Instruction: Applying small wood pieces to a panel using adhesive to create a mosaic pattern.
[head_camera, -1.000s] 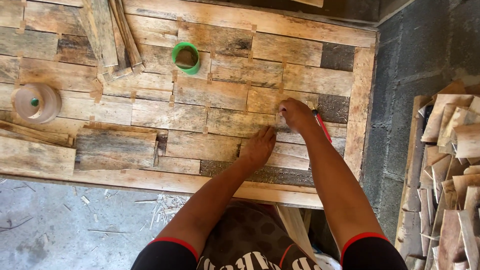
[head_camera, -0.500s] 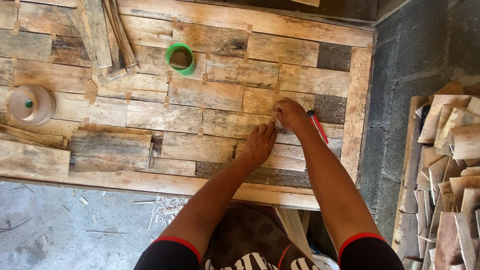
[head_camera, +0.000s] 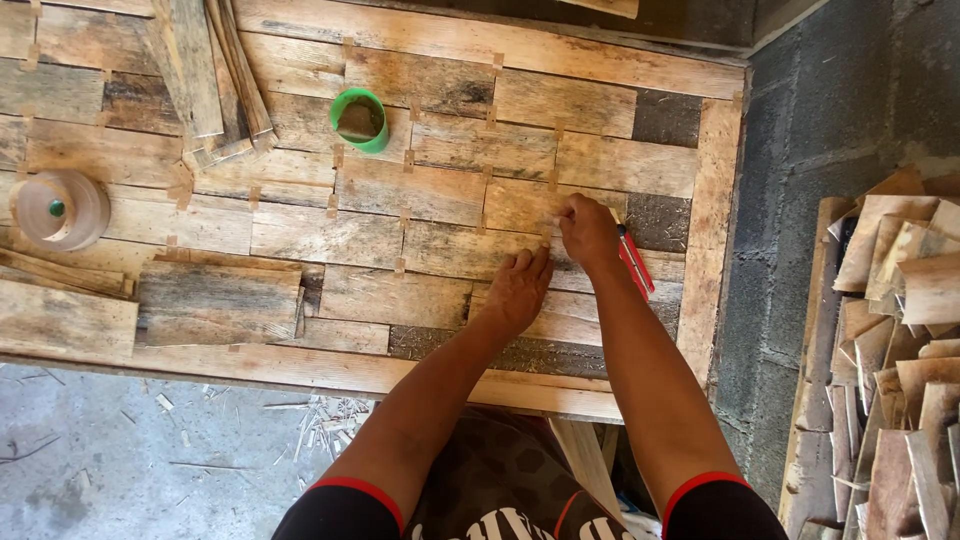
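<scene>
Our left hand lay flat and open on the planks, holding nothing, near the right edge of the panel. Our right hand was just beside it, fingers curled and pinching at a plank joint; we could not tell what it held. Beside its wrist lay a red cutter. A green tape roll sat toward the far edge.

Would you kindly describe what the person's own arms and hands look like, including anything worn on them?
Both arms are bare from the upper arm down. Each short black sleeve ends in a thin red band. The left hand and the right hand are bare too: no gloves, and no watch or ring shows from this view.
</scene>
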